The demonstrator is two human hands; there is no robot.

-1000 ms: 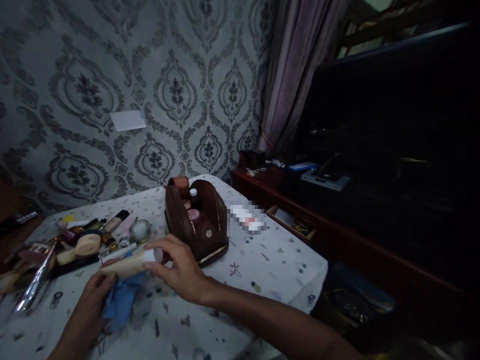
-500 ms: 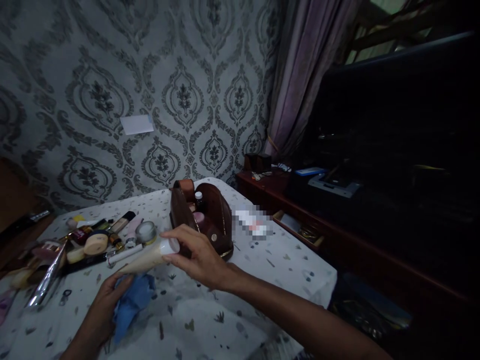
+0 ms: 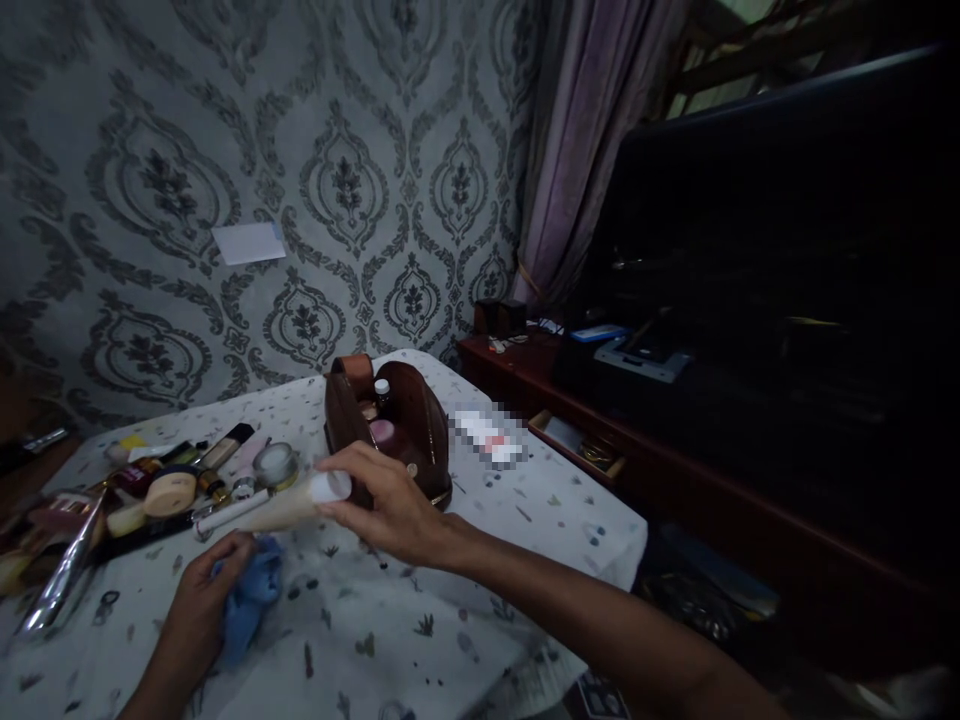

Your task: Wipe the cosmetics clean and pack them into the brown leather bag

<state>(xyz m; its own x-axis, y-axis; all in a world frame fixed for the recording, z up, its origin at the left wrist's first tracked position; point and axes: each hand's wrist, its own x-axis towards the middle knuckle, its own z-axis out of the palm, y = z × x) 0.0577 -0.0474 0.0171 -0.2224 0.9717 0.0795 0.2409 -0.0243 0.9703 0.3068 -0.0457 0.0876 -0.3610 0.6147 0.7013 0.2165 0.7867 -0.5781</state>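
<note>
My right hand [image 3: 390, 508] is closed around the white cap end of a beige cosmetic tube [image 3: 283, 507], which points left above the table. Below the tube's far end, my left hand [image 3: 201, 590] is closed on a crumpled blue cloth [image 3: 253, 600]; its fingers look slightly apart from the tube. Right behind my right hand stands an open brown bag [image 3: 433, 440], with a white-capped dark bottle [image 3: 382, 393] and a pink item [image 3: 381, 432] inside. Part of the bag's front is hidden by that hand.
Various cosmetics lie at the left, among them a round compact [image 3: 171, 492], a clear jar [image 3: 275, 464] and a silver tube [image 3: 64, 575]. A patterned white cloth [image 3: 525, 560] covers the table. To the right are a dark red cabinet [image 3: 510, 365], an open drawer [image 3: 577, 445] and a large black screen [image 3: 750, 250].
My left hand, with the blue cloth, has come down off the tube's far end. My right hand keeps hold of the cap end. The view has turned slightly right.
</note>
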